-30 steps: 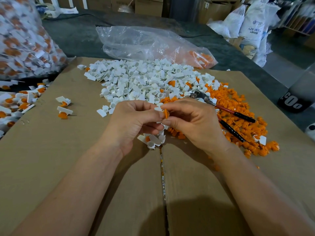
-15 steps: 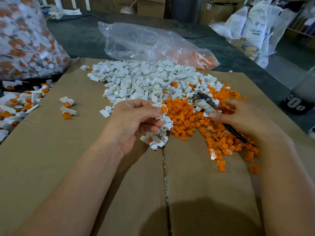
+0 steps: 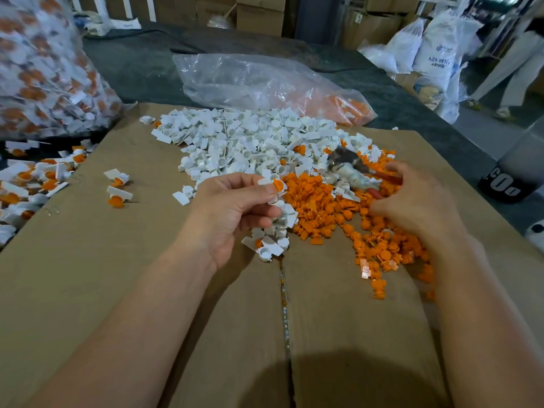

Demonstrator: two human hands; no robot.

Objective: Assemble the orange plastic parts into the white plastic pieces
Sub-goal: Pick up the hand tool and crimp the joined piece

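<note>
Right hand moved off to pliers on orange pile, fingers curled round handles; left hand pinches white piece beside pile.

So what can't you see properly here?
Head view, pliers: motion blur; whether the right hand grips them is unclear.
Head view, white-and-orange piece: mostly covered by the left hand's fingers pinching it.
Head view, big bag: cut off by the left edge.
</note>
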